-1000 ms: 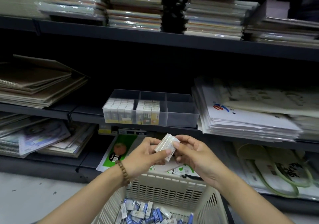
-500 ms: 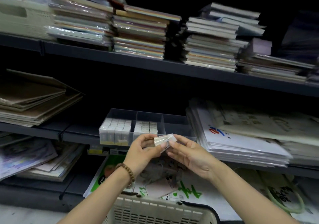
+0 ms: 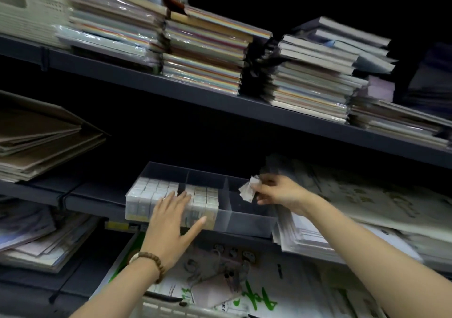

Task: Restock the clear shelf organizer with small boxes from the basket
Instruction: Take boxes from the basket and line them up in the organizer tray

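The small boxes (image 3: 247,190) are judged to be light, stiff cardboard with smooth faces, easily crushed at the corners if squeezed hard and likely to slide apart when several are held as one bundle. They are best taken across their two broad faces, thumb on one side and fingers on the other, so that the bundle is kept square and can be lowered end-first into a compartment.

A small bundle of these boxes is pinched by the right hand (image 3: 278,193) between thumb and curled fingers; how many are held cannot be told through the blur. The bundle is held just above the bare compartment of the clear shelf organizer (image 3: 247,221), the one directly beneath that hand.

The left hand (image 3: 171,222) is released, with fingers straight and spread and the thumb stretched out along the organizer's front wall. Its fingertips (image 3: 182,196) are laid on the tops of the stocked boxes (image 3: 146,195) already packed in rows under and beside it; nothing is grasped. The organizer is probably being steadied, though this is only a judgement.

Only the rim of the basket (image 3: 171,309) is seen, below both forearms.
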The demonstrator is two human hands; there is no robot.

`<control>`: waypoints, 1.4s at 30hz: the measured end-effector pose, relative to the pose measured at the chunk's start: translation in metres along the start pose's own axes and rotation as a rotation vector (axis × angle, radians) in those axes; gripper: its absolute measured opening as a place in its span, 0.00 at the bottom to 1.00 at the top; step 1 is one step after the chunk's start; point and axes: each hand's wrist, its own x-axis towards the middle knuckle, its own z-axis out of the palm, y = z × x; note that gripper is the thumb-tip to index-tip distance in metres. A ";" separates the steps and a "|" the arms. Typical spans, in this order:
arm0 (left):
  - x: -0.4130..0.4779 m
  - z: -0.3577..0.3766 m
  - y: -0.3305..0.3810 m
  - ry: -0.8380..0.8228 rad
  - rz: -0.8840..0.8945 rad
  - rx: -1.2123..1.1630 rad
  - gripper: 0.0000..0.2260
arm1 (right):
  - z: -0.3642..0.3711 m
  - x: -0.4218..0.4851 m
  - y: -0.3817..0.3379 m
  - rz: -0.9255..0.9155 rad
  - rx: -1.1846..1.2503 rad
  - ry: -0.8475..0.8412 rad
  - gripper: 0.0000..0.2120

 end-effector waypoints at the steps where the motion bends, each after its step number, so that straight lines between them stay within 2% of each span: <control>1: -0.001 0.002 -0.002 -0.016 0.011 0.064 0.38 | 0.002 0.007 0.004 0.038 -0.086 -0.009 0.24; 4: -0.001 0.007 -0.004 -0.015 0.017 0.120 0.40 | 0.017 0.024 0.012 0.132 -0.266 -0.063 0.27; 7: -0.001 0.008 -0.006 -0.004 0.018 0.131 0.40 | 0.031 0.032 0.012 0.111 -0.576 -0.094 0.28; 9: -0.002 0.007 -0.007 -0.012 0.029 0.152 0.39 | 0.037 0.034 0.013 0.093 -0.672 -0.068 0.28; 13: -0.002 0.006 -0.007 -0.027 0.035 0.139 0.39 | 0.038 0.035 0.022 0.156 -0.487 -0.028 0.28; 16: -0.001 0.004 -0.006 -0.027 0.045 0.145 0.39 | 0.033 0.036 0.023 0.271 -0.146 -0.104 0.21; 18: -0.002 0.003 -0.007 -0.033 0.057 0.166 0.39 | 0.032 0.034 0.020 0.306 -0.014 -0.142 0.18; 25: -0.006 -0.003 -0.013 -0.050 0.084 0.227 0.40 | 0.040 0.033 0.023 0.317 0.029 -0.088 0.19; 29: -0.003 -0.014 -0.024 -0.092 0.124 0.270 0.37 | 0.043 0.035 0.022 0.338 0.077 -0.101 0.17; 33: -0.002 -0.017 -0.025 -0.109 0.121 0.253 0.36 | 0.045 0.037 0.015 0.407 -0.071 -0.129 0.19; 35: -0.002 -0.016 -0.025 -0.114 0.121 0.256 0.36 | 0.042 0.038 0.014 0.429 -0.069 -0.169 0.20; 42: -0.004 -0.017 -0.025 -0.141 0.125 0.260 0.36 | 0.039 0.026 0.020 0.216 -0.143 -0.118 0.22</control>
